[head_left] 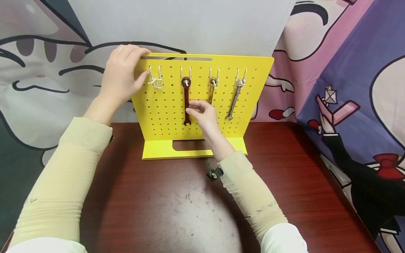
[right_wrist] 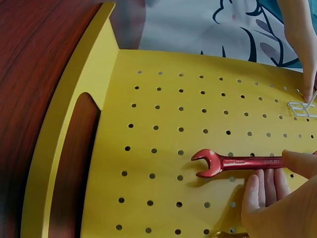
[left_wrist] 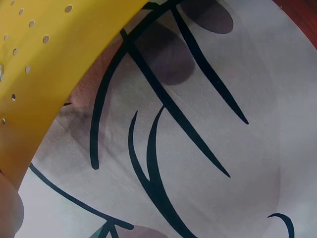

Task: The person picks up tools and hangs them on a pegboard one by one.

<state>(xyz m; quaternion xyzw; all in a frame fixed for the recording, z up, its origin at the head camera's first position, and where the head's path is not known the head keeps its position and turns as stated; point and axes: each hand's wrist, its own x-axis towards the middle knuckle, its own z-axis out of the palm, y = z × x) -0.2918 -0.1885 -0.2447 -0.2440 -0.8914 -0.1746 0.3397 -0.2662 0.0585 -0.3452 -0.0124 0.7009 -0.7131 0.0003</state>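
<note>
A yellow pegboard point(head_left: 196, 131) stands upright on its flanged base. My left hand point(head_left: 123, 72) grips its upper left corner, fingers over the top edge and thumb at the front near a bare white wire hook point(head_left: 156, 80). A red combination wrench point(head_left: 186, 95) hangs by its ring end from the neighbouring hook. My right hand point(head_left: 205, 114) pinches its shaft between thumb and fingers; the right wrist view shows the wrench's open end point(right_wrist: 209, 162) pointing down the board. Further right hang a gold wrench point(head_left: 211, 93), partly behind my right hand, and a tilted silver wrench point(head_left: 233, 102).
The board's base, with a slot cut in it, rests on a dark red-brown wooden table point(head_left: 152, 203). Behind hang a cartoon-printed cloth point(head_left: 28, 105) and a plain pale panel point(head_left: 190, 26). A purple printed cloth point(head_left: 351, 80) borders the right side.
</note>
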